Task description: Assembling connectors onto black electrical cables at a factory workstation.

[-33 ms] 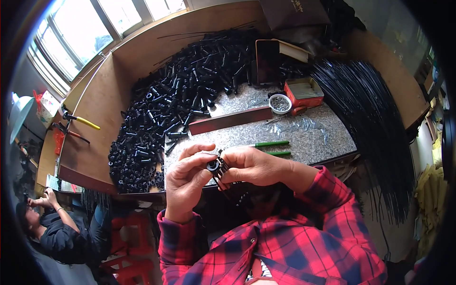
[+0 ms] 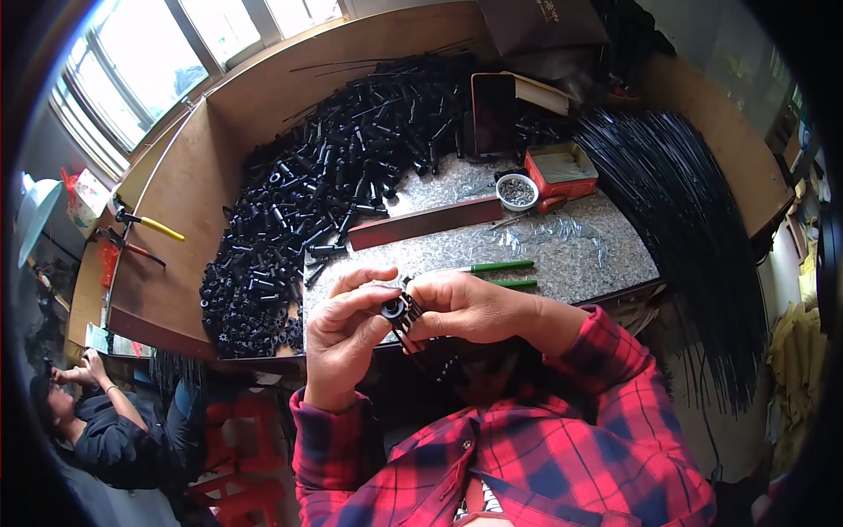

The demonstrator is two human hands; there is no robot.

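Note:
Both of my hands meet over the near edge of a speckled grey worktop [image 2: 580, 250]. My left hand [image 2: 338, 342] and my right hand [image 2: 474, 307] together pinch a small black ribbed cylindrical part [image 2: 398, 309], with thin black rods running down from it toward my lap. A large heap of similar black tubular parts [image 2: 325, 193] covers the left and back of the bench. Just beyond my right hand lie two green-handled tools [image 2: 493, 267].
A thick bundle of long thin black rods [image 2: 694, 228] hangs over the bench's right side. A white bowl of small pieces [image 2: 517, 191], a red box [image 2: 562, 171] and a reddish wooden strip [image 2: 426, 223] sit mid-bench. Another person [image 2: 97, 422] crouches at lower left near red stools [image 2: 237, 439].

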